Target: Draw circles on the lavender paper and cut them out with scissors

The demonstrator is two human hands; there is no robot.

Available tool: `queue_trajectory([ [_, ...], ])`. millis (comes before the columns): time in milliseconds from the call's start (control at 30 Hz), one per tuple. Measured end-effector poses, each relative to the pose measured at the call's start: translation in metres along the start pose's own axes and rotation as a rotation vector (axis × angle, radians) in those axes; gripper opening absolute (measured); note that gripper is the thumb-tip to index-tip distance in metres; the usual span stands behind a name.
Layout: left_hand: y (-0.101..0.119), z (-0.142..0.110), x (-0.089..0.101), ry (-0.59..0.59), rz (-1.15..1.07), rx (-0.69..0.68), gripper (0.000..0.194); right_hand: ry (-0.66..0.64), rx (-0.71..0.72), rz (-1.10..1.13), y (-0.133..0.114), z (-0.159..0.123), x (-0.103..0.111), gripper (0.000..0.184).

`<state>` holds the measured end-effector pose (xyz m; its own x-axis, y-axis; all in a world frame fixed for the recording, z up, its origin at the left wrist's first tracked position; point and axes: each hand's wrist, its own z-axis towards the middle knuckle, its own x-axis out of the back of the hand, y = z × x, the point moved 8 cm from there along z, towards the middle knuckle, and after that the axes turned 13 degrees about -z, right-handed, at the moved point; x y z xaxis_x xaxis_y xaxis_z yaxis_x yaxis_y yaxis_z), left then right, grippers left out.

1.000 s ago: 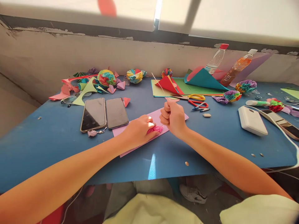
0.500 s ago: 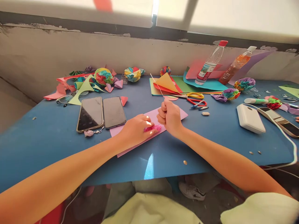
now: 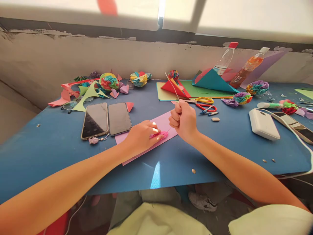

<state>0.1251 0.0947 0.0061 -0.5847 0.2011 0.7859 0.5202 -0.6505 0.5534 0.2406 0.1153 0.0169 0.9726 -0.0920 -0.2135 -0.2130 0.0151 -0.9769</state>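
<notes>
A pink bundle that looks like thread (image 3: 160, 135) lies on a sheet of lilac paper (image 3: 143, 150) at the table's middle. My left hand (image 3: 141, 135) presses on the paper, its thumb and fingers closed around the bundle. To the right, my right hand (image 3: 184, 120) is a fist over the paper's right end. Out of its top rises a thin pale strand (image 3: 171, 85), which could be string, leaning left. A fine line runs across the paper from the bundle toward the fist. The inside of the fist is hidden.
Two phones (image 3: 95, 120) lie left of the paper. Behind are scissors (image 3: 205, 100), coloured sheets (image 3: 202, 90), a curled teal sheet (image 3: 212, 81), two bottles (image 3: 250, 67) and paper balls (image 3: 109, 81). A white power bank (image 3: 264, 124) with a cable sits at right.
My right hand has moved right and slightly up, away from the left hand, with the pale strand. The left hand stays put. An orange paper flap has dropped from view; the teal sheet has curled up.
</notes>
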Motion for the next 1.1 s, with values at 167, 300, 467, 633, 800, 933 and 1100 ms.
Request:
queue_trajectory([
  [167,0.0011,-0.0003,0.0018,0.008,0.003,-0.013,0.028,-0.013,-0.018,-0.026,0.0058,0.0011,-0.0020,0.038],
  [300,0.0001,-0.0003,0.0018,0.001,0.008,-0.005,0.028,0.008,0.007,-0.028,0.0041,0.0036,0.0032,0.039],
  [467,-0.0007,0.0001,0.0004,-0.015,0.007,0.008,0.027,0.019,0.001,-0.039,0.0022,0.0038,0.0058,0.039],
  [633,0.0007,0.0002,0.0012,-0.008,0.002,-0.007,0.029,0.012,-0.007,-0.057,0.0037,0.0014,0.0033,0.038],
  [800,0.0008,-0.0003,0.0018,-0.011,-0.018,-0.006,0.027,0.002,-0.017,-0.056,0.0036,-0.0012,0.0025,0.039],
  [933,0.0012,-0.0004,0.0020,-0.006,-0.012,-0.013,0.030,-0.011,-0.009,-0.073,0.0036,-0.0026,0.0018,0.040],
  [1100,0.0017,-0.0005,0.0022,-0.004,-0.016,-0.014,0.030,-0.011,-0.003,-0.082,0.0071,-0.0014,0.0001,0.041],
])
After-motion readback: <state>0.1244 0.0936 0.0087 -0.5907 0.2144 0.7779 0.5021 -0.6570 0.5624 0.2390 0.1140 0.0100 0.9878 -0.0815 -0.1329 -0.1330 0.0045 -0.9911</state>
